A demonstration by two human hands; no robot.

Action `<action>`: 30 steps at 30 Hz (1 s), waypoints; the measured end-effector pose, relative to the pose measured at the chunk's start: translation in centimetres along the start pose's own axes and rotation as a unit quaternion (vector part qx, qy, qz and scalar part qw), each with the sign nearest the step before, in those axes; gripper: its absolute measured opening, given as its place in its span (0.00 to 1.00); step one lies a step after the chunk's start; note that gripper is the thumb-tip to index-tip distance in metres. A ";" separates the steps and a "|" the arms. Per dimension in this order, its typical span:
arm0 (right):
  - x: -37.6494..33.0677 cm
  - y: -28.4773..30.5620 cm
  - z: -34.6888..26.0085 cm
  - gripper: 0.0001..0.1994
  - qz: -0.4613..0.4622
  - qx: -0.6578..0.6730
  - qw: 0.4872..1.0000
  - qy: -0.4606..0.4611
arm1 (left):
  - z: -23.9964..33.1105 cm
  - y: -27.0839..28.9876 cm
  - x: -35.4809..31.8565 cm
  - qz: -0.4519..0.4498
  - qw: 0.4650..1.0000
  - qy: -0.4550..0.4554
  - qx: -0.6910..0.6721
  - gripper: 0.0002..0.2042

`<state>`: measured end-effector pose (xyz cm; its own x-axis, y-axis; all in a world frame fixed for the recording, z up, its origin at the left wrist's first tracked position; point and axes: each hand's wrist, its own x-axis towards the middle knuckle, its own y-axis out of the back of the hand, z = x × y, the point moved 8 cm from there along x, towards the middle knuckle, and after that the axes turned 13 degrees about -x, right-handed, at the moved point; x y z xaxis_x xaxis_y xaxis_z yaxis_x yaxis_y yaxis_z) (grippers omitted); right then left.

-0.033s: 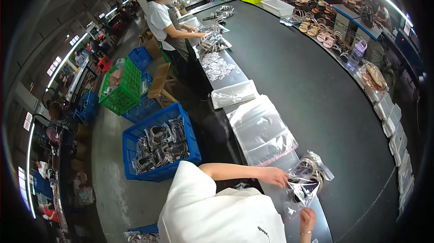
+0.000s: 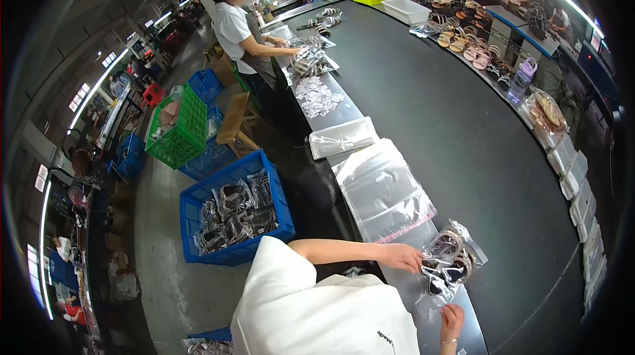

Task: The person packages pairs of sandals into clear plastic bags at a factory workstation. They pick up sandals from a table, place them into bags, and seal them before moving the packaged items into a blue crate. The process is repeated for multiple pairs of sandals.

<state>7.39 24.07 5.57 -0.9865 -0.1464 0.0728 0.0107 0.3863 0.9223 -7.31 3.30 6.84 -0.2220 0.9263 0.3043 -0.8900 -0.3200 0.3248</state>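
on the dark belt (image 2: 463, 157), both hands hold a clear bagged sandal pack (image 2: 450, 266).

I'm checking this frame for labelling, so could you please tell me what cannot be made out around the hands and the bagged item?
- Head view: item inside the clear bag is blurred by glare and wrinkles; dark straps only.
- Right hand: what its fingers hold is too small to tell.
- Left hand: fingertips meet the bag; grip unclear.
- Blue crate contents: too small.
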 end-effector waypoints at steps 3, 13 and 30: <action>1.3 1.8 -3.6 0.18 0.002 -0.093 0.996 0.005 | 0.9 0.5 0.1 -0.016 0.998 0.062 -0.027 0.11; 2.4 -1.4 -7.2 0.07 0.053 -0.109 0.977 0.174 | 1.1 0.8 -0.5 -0.026 0.998 0.059 -0.002 0.12; -5.5 -13.9 0.6 0.07 -0.091 0.642 0.593 -0.478 | -7.7 -7.7 -9.4 0.197 0.652 0.473 -0.558 0.06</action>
<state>12.54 20.05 -7.89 -0.6008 0.0533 -0.7976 0.3618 0.9079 -0.2118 -1.45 -1.44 -5.45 -0.1984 0.6929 -0.6932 -0.3070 -0.7156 -0.6275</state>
